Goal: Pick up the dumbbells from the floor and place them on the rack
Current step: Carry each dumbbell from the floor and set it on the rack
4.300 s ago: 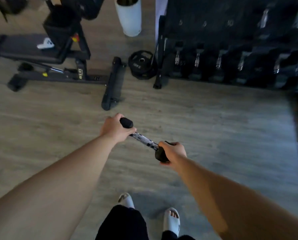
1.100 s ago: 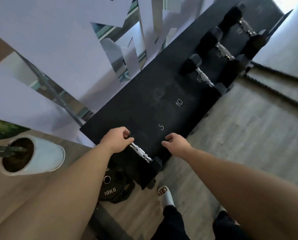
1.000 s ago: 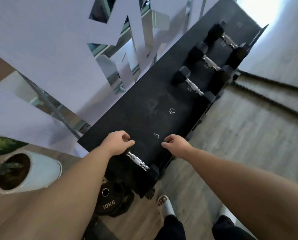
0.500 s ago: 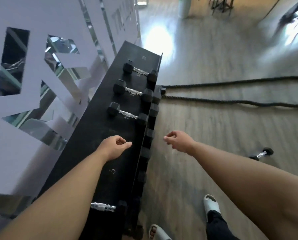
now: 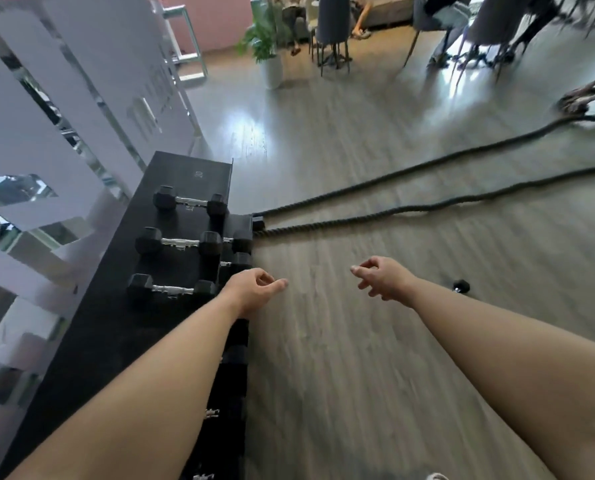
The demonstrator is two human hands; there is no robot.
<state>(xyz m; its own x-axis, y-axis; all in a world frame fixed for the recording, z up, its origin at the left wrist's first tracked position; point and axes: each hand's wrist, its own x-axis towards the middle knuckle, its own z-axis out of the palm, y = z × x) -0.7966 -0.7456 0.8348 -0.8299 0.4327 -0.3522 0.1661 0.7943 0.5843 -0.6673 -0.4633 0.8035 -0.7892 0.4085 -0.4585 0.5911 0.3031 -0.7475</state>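
Far left, a pale cut-out wall panel (image 5: pixel 46 140) is running along behind the rack. The black rack (image 5: pixel 116 327) is sitting just beside it, stretching away from you. Three dumbbells are lying crosswise on its top shelf: the far one (image 5: pixel 189 202), the middle one (image 5: pixel 178 242) and the near one (image 5: pixel 171 289), each with black hex heads and a chrome handle, spaced apart in a row. More dumbbell heads (image 5: pixel 241 242) are showing on the lower tier at the rack's front edge, partly hidden.

Your left hand (image 5: pixel 254 292) is hanging over the rack's front edge, fingers loosely curled, thumb and forefinger pointing forward, gripping nothing. Your left forearm is crossing over the lower tier.

Two battle ropes (image 5: pixel 410 188) are lying on the wood floor (image 5: pixel 323 393), starting at the rack's far corner and trailing off to the right.

Your right hand (image 5: pixel 384 277) is hovering over bare floor, half open with fingers relaxed, also empty and well apart from the left one.

Just past your right forearm, one dumbbell on the floor (image 5: pixel 461 286) is lying with only a black head and a bit of chrome showing; your arm is hiding the rest.

Far back, a potted plant (image 5: pixel 266 46) and chairs (image 5: pixel 334 36) are standing, blurred.
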